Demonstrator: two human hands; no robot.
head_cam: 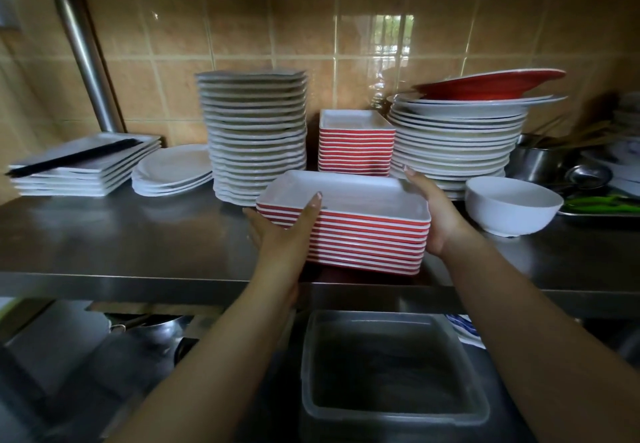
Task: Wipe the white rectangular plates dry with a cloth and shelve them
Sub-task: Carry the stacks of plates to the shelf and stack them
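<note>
A stack of rectangular plates (pixel 346 224), white inside with red outer walls, sits between the two hands at the front of the steel shelf (pixel 121 245). The left hand (pixel 287 234) clasps the stack's near-left corner, thumb laid up over the rim and fingers tucked behind and below, so this grip is pressed onto the stack. The right hand (pixel 436 214) flattens against the right short end, fingers reaching along the far edge; its grip likewise closes on the stack. Whether the stack's base rests on the shelf or hangs just above it, I cannot tell. The stack's long axis runs left to right, slightly skewed, with the right end lower in the picture; the open faces point up. Just behind stands a second stack of the same red-and-white plates (pixel 356 144), between a tall pile of white square plates (pixel 256 137) and a pile of round plates (pixel 457 137). A white bowl (pixel 512 207) stands near the right hand. Below the shelf lies a clear plastic container (pixel 391 370).
</note>
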